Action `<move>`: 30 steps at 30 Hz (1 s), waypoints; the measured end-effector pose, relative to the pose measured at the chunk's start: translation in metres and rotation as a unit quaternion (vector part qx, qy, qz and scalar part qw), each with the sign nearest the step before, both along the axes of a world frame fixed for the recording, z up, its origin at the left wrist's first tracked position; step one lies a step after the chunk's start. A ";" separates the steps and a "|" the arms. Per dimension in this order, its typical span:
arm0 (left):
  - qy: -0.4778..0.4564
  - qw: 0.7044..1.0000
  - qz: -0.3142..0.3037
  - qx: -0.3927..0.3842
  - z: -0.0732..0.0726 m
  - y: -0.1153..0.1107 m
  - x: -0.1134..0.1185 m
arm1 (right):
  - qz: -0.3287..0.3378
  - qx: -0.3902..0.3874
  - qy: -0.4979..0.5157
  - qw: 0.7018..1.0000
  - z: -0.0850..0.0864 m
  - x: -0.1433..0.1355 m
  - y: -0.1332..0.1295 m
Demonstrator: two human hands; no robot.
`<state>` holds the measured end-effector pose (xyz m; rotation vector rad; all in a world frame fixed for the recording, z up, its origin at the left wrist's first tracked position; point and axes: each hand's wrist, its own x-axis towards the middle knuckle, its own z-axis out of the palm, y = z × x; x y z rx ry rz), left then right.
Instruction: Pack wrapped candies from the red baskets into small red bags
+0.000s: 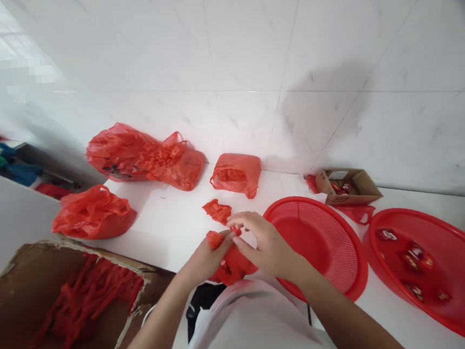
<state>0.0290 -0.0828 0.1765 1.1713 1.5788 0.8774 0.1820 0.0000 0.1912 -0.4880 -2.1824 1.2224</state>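
In the head view, my left hand (pixel 207 258) grips the gathered top of a small red plastic bag (pixel 234 265) at the table's front edge. My right hand (pixel 263 242) meets it there, thumb and fingers pinching the bag's twisted red end. The bag hangs below both hands, and dark print shows on its side. What it contains, if anything, is hidden. Just beyond my fingers lies a crumpled red plastic bag (pixel 218 212) on the white table (pixel 163 224).
Right of my hands stand a red mesh basket (pixel 299 239) and another red basket (pixel 460 263) holding several small packets. A small cardboard box (pixel 351 186) sits behind them. Red bags (pixel 124 151) line the wall. At left, a large carton (pixel 7 303) contains red strips.
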 end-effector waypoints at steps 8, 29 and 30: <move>-0.110 0.992 0.031 -0.053 0.002 -0.002 -0.015 | -0.010 -0.154 -0.029 0.988 -0.017 0.013 -0.012; 0.229 0.949 -0.034 0.213 -0.031 -0.003 -0.024 | 0.017 -0.243 -0.061 0.968 -0.045 -0.005 -0.004; 0.235 0.949 -0.064 0.199 -0.032 -0.005 -0.029 | 0.008 -0.227 -0.068 0.971 -0.042 -0.003 -0.004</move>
